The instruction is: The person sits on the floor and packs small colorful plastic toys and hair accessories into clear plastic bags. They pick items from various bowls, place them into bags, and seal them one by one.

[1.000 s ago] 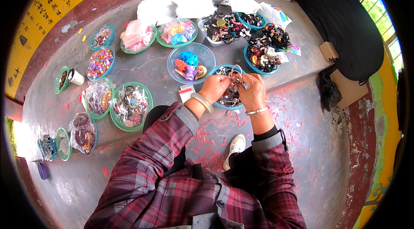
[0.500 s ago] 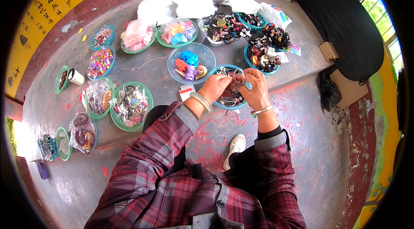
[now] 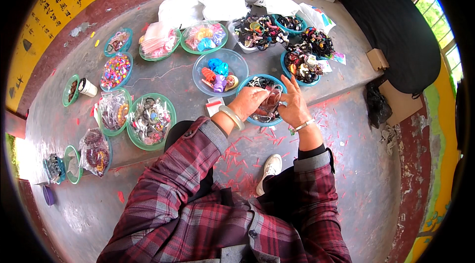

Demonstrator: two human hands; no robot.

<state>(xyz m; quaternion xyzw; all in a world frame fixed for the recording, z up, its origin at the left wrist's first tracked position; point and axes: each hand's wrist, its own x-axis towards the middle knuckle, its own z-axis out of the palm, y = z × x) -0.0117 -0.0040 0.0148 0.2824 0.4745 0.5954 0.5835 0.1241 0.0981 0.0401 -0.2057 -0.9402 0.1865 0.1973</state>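
Note:
My left hand [image 3: 249,101] is closed, thumb and fingers pinching the edge of a small clear plastic bag [image 3: 271,100]. Something dark and reddish shows through the bag, too blurred to name. On the bag's other side, my right hand [image 3: 295,107] pinches its edge between thumb and forefinger, the other fingers stretched upward. Both hands are over the near part of a blue basin [image 3: 241,84] that holds dark hair ties [image 3: 260,83] and small packets. A white packet with a red strip [image 3: 214,106] lies beside my left wrist.
Past my hands stands a clear basin [image 3: 198,83] with colourful hair clips. Several bowls of hair accessories spread leftward, among them a green basin [image 3: 170,132] of bagged ties. More dark hair ties fill a blue bowl [image 3: 312,84] at right. Red scraps litter the floor below the ledge edge.
My right hand's fingers have spread and lifted, with the hand slightly lower and to the right. The loop that stood up between my hands no longer shows. My left hand is nearly still.

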